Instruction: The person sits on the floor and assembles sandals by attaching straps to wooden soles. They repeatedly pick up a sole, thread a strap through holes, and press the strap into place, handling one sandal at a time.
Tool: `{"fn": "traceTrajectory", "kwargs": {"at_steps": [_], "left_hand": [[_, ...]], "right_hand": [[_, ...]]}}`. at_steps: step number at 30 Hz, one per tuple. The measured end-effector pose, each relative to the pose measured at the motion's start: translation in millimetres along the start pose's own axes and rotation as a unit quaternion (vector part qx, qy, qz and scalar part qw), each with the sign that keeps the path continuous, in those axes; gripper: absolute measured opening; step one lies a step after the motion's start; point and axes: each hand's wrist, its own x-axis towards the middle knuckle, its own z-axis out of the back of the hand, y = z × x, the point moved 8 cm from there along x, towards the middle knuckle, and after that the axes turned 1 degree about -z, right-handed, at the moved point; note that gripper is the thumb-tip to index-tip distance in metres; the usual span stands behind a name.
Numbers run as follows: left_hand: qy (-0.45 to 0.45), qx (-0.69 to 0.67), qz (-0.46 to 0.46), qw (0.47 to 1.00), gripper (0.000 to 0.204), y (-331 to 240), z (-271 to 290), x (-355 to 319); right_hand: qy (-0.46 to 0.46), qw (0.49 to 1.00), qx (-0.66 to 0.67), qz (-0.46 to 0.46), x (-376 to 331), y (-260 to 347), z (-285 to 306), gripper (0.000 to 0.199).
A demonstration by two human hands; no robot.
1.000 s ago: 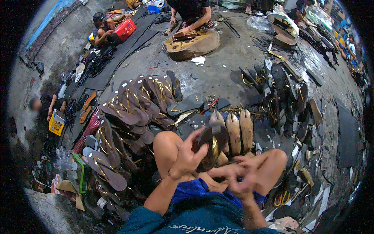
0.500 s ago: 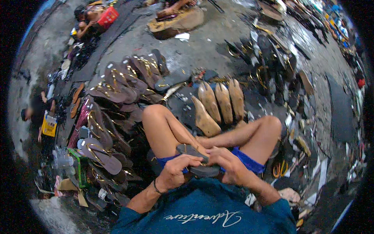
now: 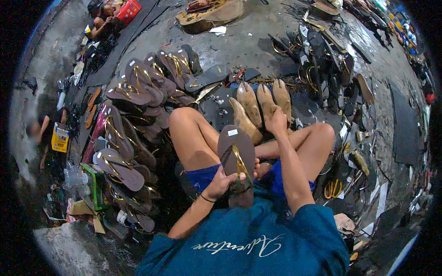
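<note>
My left hand [image 3: 222, 184] is closed round a brown flip-flop [image 3: 235, 146] with gold straps and a small white sticker near its toe end. The flip-flop stands over my lap, its strapped face in view; some of my left fingers show past its right edge. Ahead of my crossed legs, my right hand [image 3: 276, 120] is closed on the near end of a wooden shoe last [image 3: 265, 97]. More wooden lasts, one of them a pale last [image 3: 248, 102], lie beside it in a row. The fingertips of my right hand are partly hidden.
A heap of brown flip-flops [image 3: 120, 177] with gold straps lies at my left. Dark footwear and scraps [image 3: 317, 73] spread at the right. A large wooden block [image 3: 209, 18] lies ahead. Other people, one by a red crate [image 3: 128, 12], are at far left.
My right hand has let go of the flip-flop and moved forward onto a wooden last. My left hand has turned the flip-flop up, so its gold straps show.
</note>
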Motion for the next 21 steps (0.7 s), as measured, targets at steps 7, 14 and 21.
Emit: {"fn": "traceTrajectory", "kwargs": {"at_steps": [7,14,21], "left_hand": [[-0.086,-0.014,-0.078,0.993,0.049,-26,45,32],[-0.076,-0.092,-0.097,0.988,0.071,-31,63,48],[-0.199,-0.173,-0.052,0.963,0.099,14,60,3]], "right_hand": [[0.203,0.787,0.581,-0.036,-140,70,113,0.057],[0.209,0.890,0.405,0.029,-249,96,131,0.060],[0.003,0.956,0.170,0.241,-240,173,100,0.057]]}}
